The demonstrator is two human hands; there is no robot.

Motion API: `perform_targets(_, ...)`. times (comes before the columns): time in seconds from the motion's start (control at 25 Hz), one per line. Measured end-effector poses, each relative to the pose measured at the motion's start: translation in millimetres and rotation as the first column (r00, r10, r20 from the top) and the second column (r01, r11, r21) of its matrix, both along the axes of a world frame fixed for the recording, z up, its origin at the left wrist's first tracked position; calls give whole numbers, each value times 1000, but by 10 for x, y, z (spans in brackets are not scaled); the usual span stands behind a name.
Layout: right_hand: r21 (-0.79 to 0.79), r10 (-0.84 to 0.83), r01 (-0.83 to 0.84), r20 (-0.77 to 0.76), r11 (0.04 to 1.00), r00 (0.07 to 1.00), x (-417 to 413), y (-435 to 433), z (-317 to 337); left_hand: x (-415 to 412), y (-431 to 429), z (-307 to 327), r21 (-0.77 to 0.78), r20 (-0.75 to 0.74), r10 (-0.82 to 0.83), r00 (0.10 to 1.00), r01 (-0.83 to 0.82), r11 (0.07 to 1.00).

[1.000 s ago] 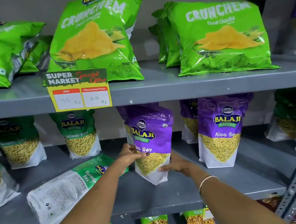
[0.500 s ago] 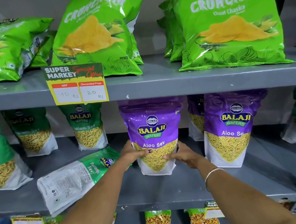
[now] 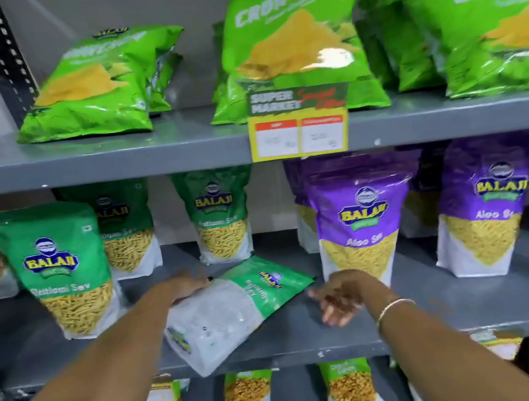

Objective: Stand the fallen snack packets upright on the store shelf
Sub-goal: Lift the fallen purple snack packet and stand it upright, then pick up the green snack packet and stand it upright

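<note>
fallen packet: green and white, flat on its back at the middle shelf front edge | left hand: resting on packet's upper left edge, grip unclear | right hand: fingers spread, empty, just right of packet | purple packet: upright behind right hand

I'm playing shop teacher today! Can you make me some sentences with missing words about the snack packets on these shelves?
1. The fallen packet lying on the middle shelf is white and ____.
2. The left hand touches the fallen packet; the right hand holds ____.
3. The upright Aloo Sev packet by the right hand is coloured ____.
4. The yellow price tag hangs from the ____ shelf.

Missing words: green; nothing; purple; top
</note>
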State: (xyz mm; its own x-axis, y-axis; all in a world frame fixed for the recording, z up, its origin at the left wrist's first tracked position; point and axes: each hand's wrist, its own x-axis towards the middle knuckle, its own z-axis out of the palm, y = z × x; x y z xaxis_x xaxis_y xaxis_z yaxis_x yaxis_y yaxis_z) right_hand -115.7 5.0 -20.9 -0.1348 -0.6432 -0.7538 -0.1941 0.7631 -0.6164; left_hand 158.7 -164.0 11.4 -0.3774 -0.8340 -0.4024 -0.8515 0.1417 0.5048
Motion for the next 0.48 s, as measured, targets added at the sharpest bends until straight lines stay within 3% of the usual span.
perform_targets(0.04, -124, -182, 184, 27, 975, 983, 292, -101, -55, 188, -49, -33, 115, -48, 39, 998, -33, 993)
perform_targets(0.12, -261, -522, 554, 186, 790, 832, 788, -280, -94, 445, -142, -135, 384, -150, 104, 983, -39, 922)
perform_targets(0.2, -224, -664, 789, 439, 572, 605, 1037, -386, -76, 531, -180, -224, 540, -235, 125, 964, 23, 841)
perform_targets(0.28, -159, -685, 875, 565, 457, 460, 1147, -393, -7, 592, -207, -267, 588, -295, 104, 950, 95, 803)
perform_targets(0.48, -356, -705, 851, 481, 387, 522, 1203, -293, 306, 694, -270, -234, 496, -379, -13, 925, 215, 841)
